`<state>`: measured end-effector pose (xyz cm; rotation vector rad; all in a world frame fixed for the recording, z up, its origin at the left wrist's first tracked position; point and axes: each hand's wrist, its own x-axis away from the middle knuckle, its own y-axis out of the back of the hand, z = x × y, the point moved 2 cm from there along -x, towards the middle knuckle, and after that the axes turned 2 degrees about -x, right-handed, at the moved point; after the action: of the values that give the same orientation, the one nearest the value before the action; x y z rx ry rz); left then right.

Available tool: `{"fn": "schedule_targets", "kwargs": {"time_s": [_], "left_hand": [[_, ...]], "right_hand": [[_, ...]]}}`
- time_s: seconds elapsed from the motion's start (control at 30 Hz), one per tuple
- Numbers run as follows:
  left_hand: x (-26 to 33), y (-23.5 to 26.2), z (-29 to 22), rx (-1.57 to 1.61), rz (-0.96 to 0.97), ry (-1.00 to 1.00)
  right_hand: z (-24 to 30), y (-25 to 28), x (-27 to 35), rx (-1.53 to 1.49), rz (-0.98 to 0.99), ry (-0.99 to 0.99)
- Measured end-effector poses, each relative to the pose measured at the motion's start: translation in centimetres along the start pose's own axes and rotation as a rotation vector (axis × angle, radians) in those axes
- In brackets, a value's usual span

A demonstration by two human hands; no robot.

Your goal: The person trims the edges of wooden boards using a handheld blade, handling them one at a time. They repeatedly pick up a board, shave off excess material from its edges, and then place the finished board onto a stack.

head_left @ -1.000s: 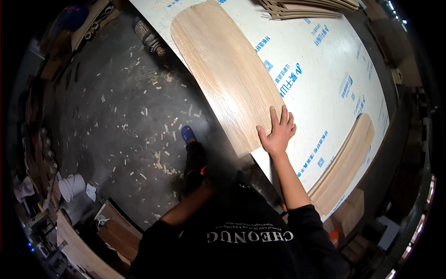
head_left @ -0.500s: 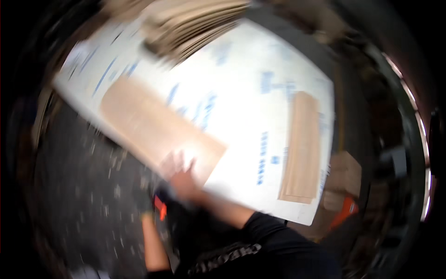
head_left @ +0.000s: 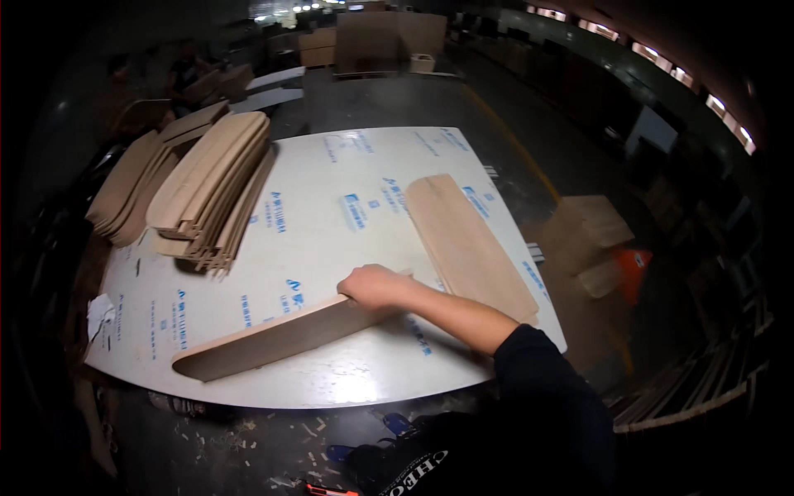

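My right hand [head_left: 376, 287] is closed over the upper edge of a long wooden board [head_left: 281, 337] with a rounded end. The board stands tipped up on its long edge near the front of a white-topped table [head_left: 347, 384]. My fingers are mostly hidden behind it. To the right of my hand, a small pile of flat wooden boards [head_left: 463, 236] lies on the tabletop, their far end rounded. My left hand is out of the picture. An orange-and-black object [head_left: 329, 490] shows at the bottom edge, too cut off to name.
Stacked curved-end boards [head_left: 215, 178] stand at the table's far left, with another stack [head_left: 128, 190] beside them. Cardboard boxes [head_left: 591, 227] and an orange item [head_left: 633, 273] sit right of the table. Wood scraps litter the floor [head_left: 240, 442]. People are dimly visible at the back left.
The board that lay flat under my spread right hand is now gripped and tipped up on edge. My head view has turned and lifted. My left forearm has left the picture.
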<state>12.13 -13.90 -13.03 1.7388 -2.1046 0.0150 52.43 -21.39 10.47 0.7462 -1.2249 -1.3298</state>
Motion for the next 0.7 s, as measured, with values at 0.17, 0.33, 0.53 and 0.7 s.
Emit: {"fn": "schedule_targets", "kwargs": {"time_s": [0.17,0.33,0.53,0.7], "left_hand": [[2.5,3.5,1.5,0.103,-0.092,0.057],[7.3,6.6,4.4,0.305,-0.2,0.148],[10.5,11.9,7.3,0.653,-0.109,0.25],[8.7,9.0,5.2,0.805,-0.002,0.218]], "right_hand": [[11.7,-3.3,-8.6,-0.102,-0.485,0.091],[14.6,-5.6,-15.7,-0.071,-0.865,0.333],[11.7,-5.3,-13.7,-0.056,-0.332,0.534],[13.7,-10.7,-15.4,0.037,-0.072,0.709]]}}
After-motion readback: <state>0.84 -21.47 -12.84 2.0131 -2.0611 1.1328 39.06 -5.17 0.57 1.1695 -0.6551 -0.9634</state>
